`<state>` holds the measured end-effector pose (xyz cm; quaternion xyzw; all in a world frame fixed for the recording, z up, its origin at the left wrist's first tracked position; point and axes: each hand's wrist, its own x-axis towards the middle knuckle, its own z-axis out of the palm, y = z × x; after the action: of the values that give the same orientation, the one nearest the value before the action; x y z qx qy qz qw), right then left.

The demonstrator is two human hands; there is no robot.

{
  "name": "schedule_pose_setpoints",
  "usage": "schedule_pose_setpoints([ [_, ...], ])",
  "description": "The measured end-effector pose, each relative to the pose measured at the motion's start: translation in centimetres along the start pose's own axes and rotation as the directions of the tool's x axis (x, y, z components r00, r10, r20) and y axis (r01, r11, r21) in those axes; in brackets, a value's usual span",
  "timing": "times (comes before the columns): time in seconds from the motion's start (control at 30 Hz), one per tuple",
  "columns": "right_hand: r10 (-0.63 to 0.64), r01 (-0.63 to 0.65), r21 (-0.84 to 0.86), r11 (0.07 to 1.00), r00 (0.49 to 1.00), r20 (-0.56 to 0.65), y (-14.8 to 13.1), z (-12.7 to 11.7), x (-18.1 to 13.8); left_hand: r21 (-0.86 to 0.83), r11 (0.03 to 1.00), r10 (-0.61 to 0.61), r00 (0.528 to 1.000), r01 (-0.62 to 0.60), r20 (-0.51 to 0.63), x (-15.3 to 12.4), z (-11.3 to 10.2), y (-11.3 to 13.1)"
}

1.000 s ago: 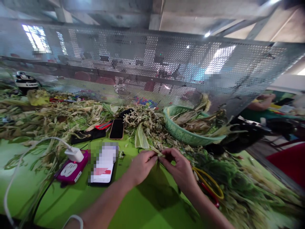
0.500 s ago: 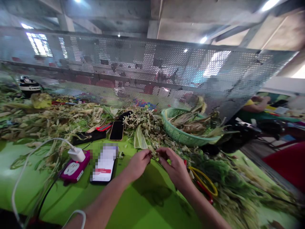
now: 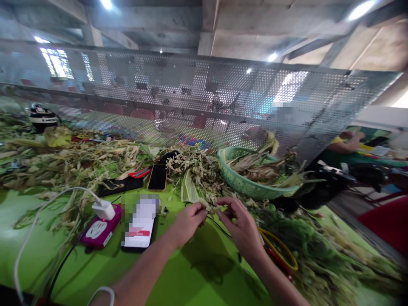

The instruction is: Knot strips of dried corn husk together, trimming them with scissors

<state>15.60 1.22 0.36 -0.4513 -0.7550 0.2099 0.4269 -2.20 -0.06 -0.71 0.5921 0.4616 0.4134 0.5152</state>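
Note:
Between my two hands is a small piece of dried corn husk point(image 3: 210, 208), partly hidden by the fingers. My left hand point(image 3: 191, 221) pinches its left end between thumb and fingertips. On the other side, my right hand point(image 3: 237, 221) has thumb and forefinger closed on the right end. Just behind the hands a pale, wider strip of husk point(image 3: 189, 187) lies on the green table point(image 3: 178, 272). A heap of short husk scraps point(image 3: 194, 163) spreads beyond it.
A green basket point(image 3: 242, 185) of dried husks stands at back right. Left are a lit phone point(image 3: 140, 225), a dark phone point(image 3: 157, 177) and a purple power strip point(image 3: 102, 229) with a white charger. Yellow-and-red-handled pliers point(image 3: 280, 250) lie by my right forearm. A perforated metal screen point(image 3: 178, 97) rises behind.
My hands have moved slightly apart, the right one shifting rightward, and more of the husk piece shows between them. The whole view has shifted slightly.

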Motion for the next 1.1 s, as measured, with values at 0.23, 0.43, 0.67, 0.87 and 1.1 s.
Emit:
schedule_pose_setpoints([
  [0.23, 0.018, -0.012, -0.084, 0.996, 0.998, 0.066, -0.2, 0.3, -0.3, -0.267, 0.964, -0.012, 0.999, 0.001, -0.041, -0.1, 0.4, -0.2],
  [0.43, 0.013, -0.001, -0.088, 0.996, 0.991, 0.136, 0.5, 1.0, -0.3, -0.321, 0.946, -0.052, 0.999, 0.044, -0.017, -0.2, 0.5, 0.0],
  [0.67, 0.045, -0.031, -0.133, 0.991, 0.993, 0.107, 0.1, 0.9, -0.1, -0.349, 0.934, -0.107, 0.992, 0.079, -0.063, 0.2, 0.5, -0.5],
  [0.87, 0.096, -0.089, -0.063, 0.994, 0.987, 0.127, 0.2, 0.6, 0.1, -0.314, 0.947, -0.092, 0.995, 0.073, -0.044, 0.1, 0.0, -0.4],
  [1.1, 0.29, -0.334, 0.31, 0.89, 0.94, 0.181, 0.2, 0.7, 0.4, -0.12, 0.993, -0.017, 0.999, 0.022, 0.035, 0.0, 0.0, -0.2],
])
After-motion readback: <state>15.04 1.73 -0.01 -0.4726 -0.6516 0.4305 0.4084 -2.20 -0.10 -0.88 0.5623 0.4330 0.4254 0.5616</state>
